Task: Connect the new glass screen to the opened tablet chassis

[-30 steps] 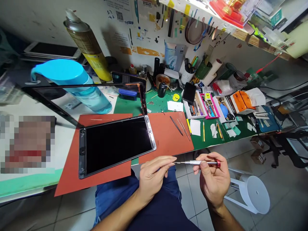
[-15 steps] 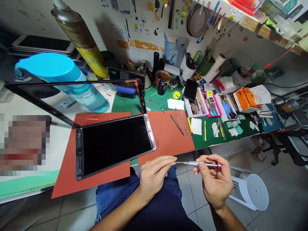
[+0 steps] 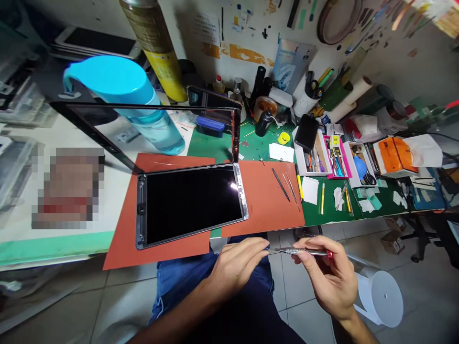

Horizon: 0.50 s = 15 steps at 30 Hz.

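Note:
In my right hand (image 3: 328, 274) is a thin metal screwdriver (image 3: 297, 251) with a red end cap, its tip pointing left. My left hand (image 3: 238, 263) is held just left of that tip, its fingers pressed together; whether anything small sits between them cannot be made out. Both hands are over my lap, off the front edge of the bench. On orange-red mats (image 3: 267, 208) lies a tablet (image 3: 193, 203) with a dark screen. A black-framed glass panel (image 3: 100, 136) stands upright along its back edge.
A blue-lidded water bottle (image 3: 158, 126) and a yellow spray can (image 3: 161, 62) stand behind the glass. Tweezers (image 3: 292, 188) lie on the right mat. Boxes of tools (image 3: 311, 157) line the green bench (image 3: 330, 210). A white stool (image 3: 385, 298) is at lower right.
The view has swung left, shifting the bench rightward in the picture. A small gap now shows between the screwdriver tip and my left fingertips, where they met before.

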Each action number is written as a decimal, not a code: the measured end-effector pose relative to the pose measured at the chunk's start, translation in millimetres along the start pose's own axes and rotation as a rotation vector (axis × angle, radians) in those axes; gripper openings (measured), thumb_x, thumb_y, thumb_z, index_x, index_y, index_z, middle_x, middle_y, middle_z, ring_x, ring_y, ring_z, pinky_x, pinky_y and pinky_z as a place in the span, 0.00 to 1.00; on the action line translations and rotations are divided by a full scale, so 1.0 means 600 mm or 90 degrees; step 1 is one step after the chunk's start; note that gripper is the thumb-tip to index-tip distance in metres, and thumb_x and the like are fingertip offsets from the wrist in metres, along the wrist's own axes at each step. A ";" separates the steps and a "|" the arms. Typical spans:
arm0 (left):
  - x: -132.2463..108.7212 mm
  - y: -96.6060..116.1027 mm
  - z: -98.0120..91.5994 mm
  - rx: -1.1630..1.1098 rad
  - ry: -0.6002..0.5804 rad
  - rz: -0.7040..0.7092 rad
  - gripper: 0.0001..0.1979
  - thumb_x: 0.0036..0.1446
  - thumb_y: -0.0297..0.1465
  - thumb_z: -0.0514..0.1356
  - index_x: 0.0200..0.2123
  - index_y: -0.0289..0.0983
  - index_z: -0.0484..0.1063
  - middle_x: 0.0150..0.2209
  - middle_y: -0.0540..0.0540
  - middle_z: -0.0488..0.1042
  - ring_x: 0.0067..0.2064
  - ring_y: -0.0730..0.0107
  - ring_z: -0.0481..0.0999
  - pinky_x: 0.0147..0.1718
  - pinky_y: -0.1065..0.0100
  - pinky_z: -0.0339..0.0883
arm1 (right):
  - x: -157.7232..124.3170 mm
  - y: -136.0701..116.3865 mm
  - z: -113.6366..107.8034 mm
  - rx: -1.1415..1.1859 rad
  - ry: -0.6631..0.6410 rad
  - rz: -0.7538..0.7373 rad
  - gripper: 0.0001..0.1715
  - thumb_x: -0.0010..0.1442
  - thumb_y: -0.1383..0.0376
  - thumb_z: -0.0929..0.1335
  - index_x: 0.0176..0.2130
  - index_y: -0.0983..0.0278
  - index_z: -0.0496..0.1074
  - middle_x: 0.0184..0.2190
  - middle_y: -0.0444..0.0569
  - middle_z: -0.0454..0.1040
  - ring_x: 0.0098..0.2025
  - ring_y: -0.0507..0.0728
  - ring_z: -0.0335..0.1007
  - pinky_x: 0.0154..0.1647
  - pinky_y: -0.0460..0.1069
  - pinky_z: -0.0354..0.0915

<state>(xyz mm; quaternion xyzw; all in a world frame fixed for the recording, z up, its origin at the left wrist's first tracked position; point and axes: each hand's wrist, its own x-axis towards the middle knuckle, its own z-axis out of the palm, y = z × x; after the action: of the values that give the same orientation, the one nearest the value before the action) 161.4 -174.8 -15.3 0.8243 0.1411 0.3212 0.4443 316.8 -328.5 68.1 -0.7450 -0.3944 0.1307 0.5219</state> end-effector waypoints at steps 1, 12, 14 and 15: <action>-0.009 -0.002 -0.007 0.048 -0.006 -0.014 0.11 0.72 0.32 0.62 0.54 0.41 0.80 0.46 0.47 0.86 0.45 0.68 0.88 0.43 0.73 0.80 | 0.001 -0.001 0.005 -0.006 -0.001 0.000 0.21 0.66 0.73 0.74 0.56 0.56 0.74 0.41 0.48 0.85 0.35 0.58 0.85 0.34 0.54 0.85; -0.029 -0.038 -0.086 0.382 -0.010 0.196 0.20 0.65 0.28 0.69 0.58 0.34 0.77 0.54 0.41 0.84 0.47 0.61 0.85 0.54 0.60 0.73 | 0.048 0.009 0.094 -0.232 -0.039 -0.273 0.40 0.62 0.78 0.75 0.68 0.57 0.68 0.41 0.50 0.85 0.39 0.62 0.87 0.37 0.56 0.86; -0.023 -0.042 -0.080 0.408 0.000 0.193 0.16 0.65 0.29 0.69 0.55 0.32 0.79 0.54 0.40 0.84 0.47 0.60 0.84 0.53 0.60 0.72 | 0.060 0.010 0.103 -0.242 -0.062 -0.279 0.38 0.64 0.78 0.75 0.67 0.58 0.68 0.40 0.51 0.85 0.37 0.61 0.86 0.36 0.55 0.85; -0.022 -0.044 -0.075 0.411 0.004 0.191 0.15 0.65 0.29 0.69 0.53 0.32 0.79 0.54 0.39 0.84 0.47 0.59 0.84 0.53 0.59 0.71 | 0.065 0.010 0.106 -0.248 -0.068 -0.279 0.36 0.64 0.77 0.74 0.67 0.57 0.68 0.40 0.51 0.85 0.37 0.61 0.86 0.35 0.54 0.85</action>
<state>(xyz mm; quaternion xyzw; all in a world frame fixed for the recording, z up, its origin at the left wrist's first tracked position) 123.3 -137.6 -24.2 0.9329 0.1142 0.3241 0.1083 306.5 -258.5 44.3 -0.7202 -0.5904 -0.0238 0.3636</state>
